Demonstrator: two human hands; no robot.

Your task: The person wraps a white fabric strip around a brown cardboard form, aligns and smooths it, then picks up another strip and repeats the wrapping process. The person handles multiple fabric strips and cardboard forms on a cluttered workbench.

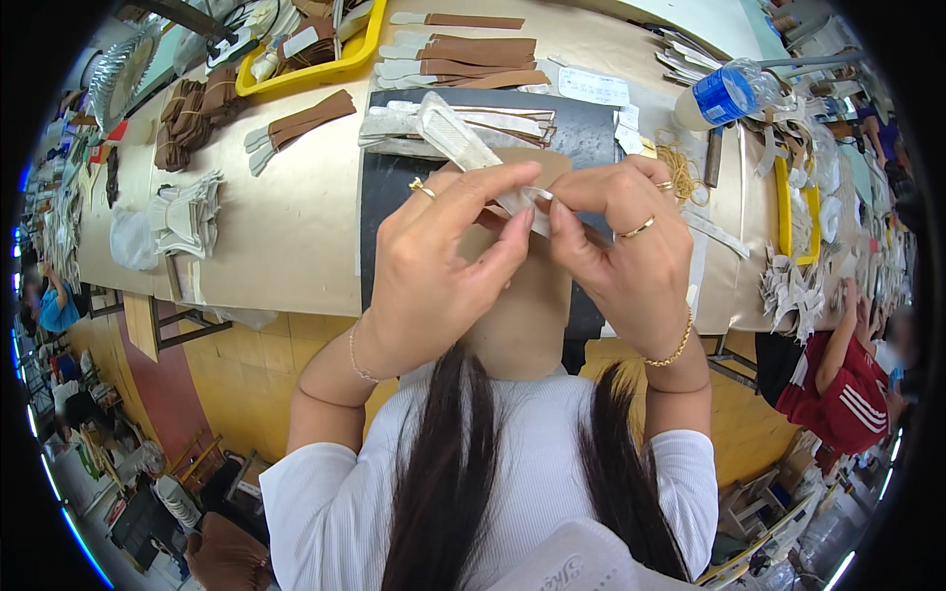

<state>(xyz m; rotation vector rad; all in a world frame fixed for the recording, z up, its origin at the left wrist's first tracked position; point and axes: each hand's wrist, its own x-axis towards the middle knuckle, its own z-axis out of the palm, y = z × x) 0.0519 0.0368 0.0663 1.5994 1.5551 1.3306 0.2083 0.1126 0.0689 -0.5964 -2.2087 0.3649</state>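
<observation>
My left hand and my right hand meet above a dark mat on the workbench. Both pinch one long pale strip piece with a translucent textured end that sticks up and away to the left. The fingertips of both hands close on its near end around the middle of the view. A tan flat piece lies under my hands. Rings are on fingers of both hands, and a bracelet circles each wrist.
Brown and pale strips lie in rows at the back of the beige bench. A yellow tray stands back left, a plastic bottle back right. Another person in red sits at the right.
</observation>
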